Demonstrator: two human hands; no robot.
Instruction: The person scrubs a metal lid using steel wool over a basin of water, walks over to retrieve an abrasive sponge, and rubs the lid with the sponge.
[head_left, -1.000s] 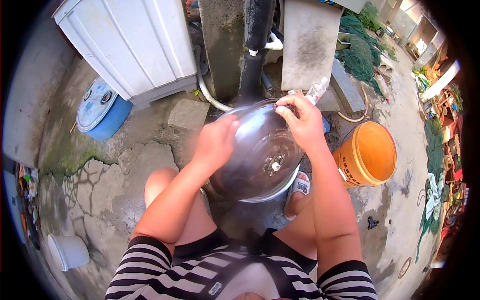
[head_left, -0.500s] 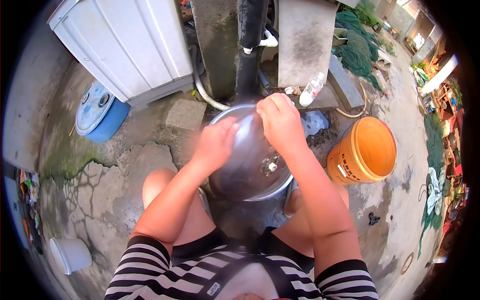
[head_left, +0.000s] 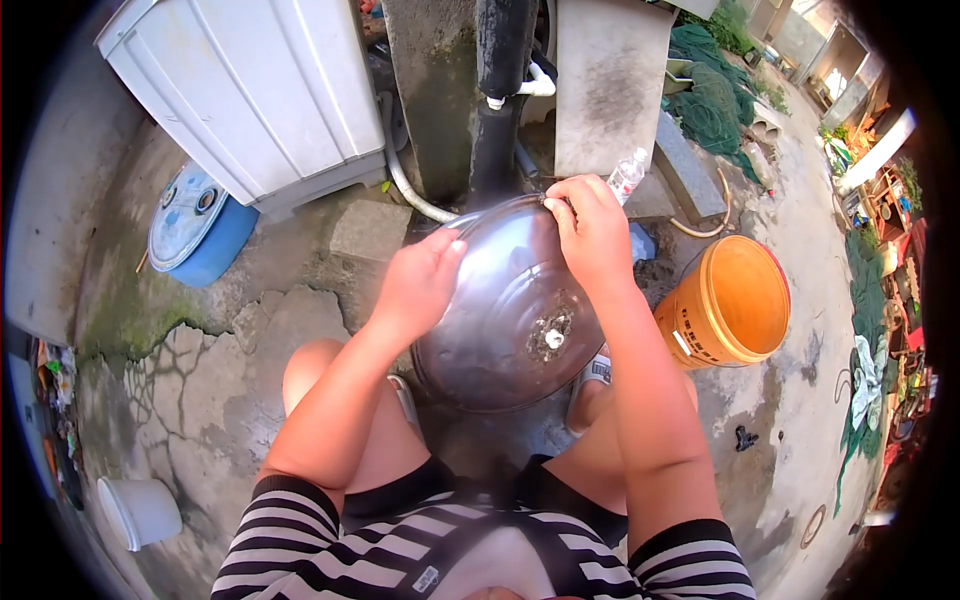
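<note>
A round, shiny metal lid [head_left: 500,300] is tilted between my knees, with a small white knob [head_left: 553,339] and dark grime around it. My left hand [head_left: 422,280] grips the lid's left edge, thumb on the surface and fingers behind. At the upper right rim, my right hand [head_left: 585,225] pinches the edge between thumb and fingers. Under the lid, a sliver of another metal rim shows at the upper left; the rest of it is hidden.
An orange bucket [head_left: 722,302] stands to the right, a clear bottle [head_left: 628,175] beyond my right hand. A blue drum [head_left: 202,225], a white cabinet [head_left: 250,95] and a concrete block [head_left: 371,229] are ahead left. A white bucket [head_left: 140,512] lies lower left.
The lid has turned and shifted slightly, covering more of the metal rim below. My right hand has moved right along the edge since half a second ago; my left hand keeps its hold.
</note>
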